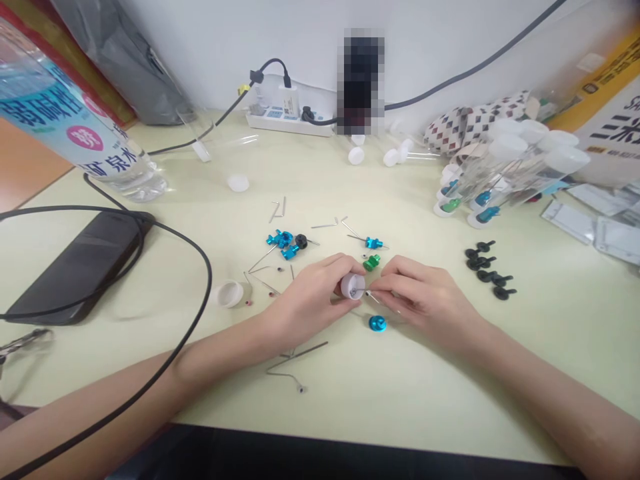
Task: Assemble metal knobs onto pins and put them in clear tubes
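My left hand (310, 297) is closed round a small clear tube (353, 287) with its open mouth turned toward my right hand. My right hand (420, 297) pinches a thin metal pin (373, 297) whose tip sits at the tube's mouth. A green metal part (371, 263) lies just beyond my fingers. A round blue metal part (377, 324) rests on the table right below my right hand. Bent wires (293, 363) lie under my left wrist.
Blue and black parts (286, 243) and loose wires lie behind my hands. Black parts (490, 270) sit at right, capped tubes (500, 180) behind them. A white cap (227, 293), a phone (83, 263), a black cable (200, 267) and a water bottle (75, 127) are at left.
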The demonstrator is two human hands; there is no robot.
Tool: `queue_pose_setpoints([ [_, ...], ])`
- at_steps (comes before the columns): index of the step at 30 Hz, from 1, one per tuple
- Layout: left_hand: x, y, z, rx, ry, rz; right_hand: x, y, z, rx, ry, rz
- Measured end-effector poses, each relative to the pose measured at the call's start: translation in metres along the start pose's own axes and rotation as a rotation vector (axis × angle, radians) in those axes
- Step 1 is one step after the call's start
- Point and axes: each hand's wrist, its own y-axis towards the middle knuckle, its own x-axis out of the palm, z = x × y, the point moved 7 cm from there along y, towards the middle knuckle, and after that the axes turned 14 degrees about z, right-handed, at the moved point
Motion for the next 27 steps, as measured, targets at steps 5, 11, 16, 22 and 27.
queue_pose_setpoints([
  [5, 0.000, 0.000, 0.000, 0.006, -0.004, 0.010, 0.000, 0.000, -0.002, -0.020, -0.035, 0.002],
  [11, 0.000, 0.001, -0.001, 0.018, 0.001, 0.022, 0.001, 0.000, -0.006, -0.071, -0.086, 0.005],
  [16, 0.000, 0.000, 0.001, 0.027, -0.007, 0.021, 0.002, 0.000, -0.007, -0.098, -0.146, -0.003],
  [22, -0.001, 0.001, 0.001, 0.034, -0.002, 0.030, 0.005, -0.002, 0.004, 0.036, -0.146, -0.046],
  [27, -0.003, 0.003, 0.001, 0.057, 0.025, 0.035, 0.003, 0.000, 0.013, 0.198, 0.010, -0.033],
])
